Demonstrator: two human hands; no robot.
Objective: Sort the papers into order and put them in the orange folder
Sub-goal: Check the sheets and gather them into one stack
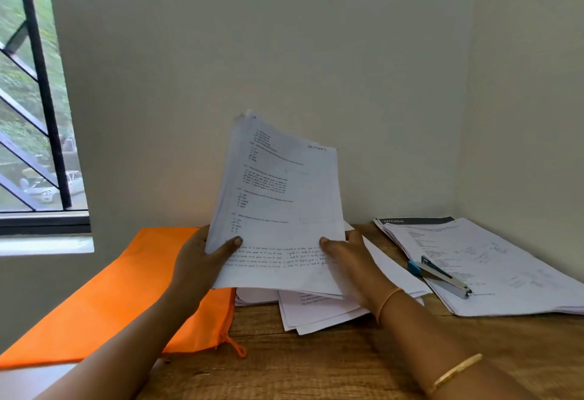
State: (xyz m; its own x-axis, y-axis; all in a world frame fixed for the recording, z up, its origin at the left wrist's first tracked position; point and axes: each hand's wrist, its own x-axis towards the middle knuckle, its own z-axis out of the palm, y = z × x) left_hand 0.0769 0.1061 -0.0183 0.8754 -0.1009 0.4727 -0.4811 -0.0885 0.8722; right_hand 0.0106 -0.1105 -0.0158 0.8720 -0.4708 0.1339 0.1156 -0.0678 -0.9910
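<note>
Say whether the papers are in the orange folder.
Out: left hand and right hand hold a sheaf raised; loose sheets lie beside the orange folder.

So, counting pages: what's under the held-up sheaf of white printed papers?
Loose white sheets lie fanned on the brown wooden table beneath the sheaf of white printed papers. Their far parts and their number are covered by the sheaf and the right hand.

Wooden surface (316, 365), grain running left to right, set into a wall corner. Left: an orange folder (120, 292) lies flat, extending past the surface's left edge. Centre: a loose fan of white papers (316, 312) meets the folder's right edge. Far right: a separate stack of printed sheets (512, 273).
</note>
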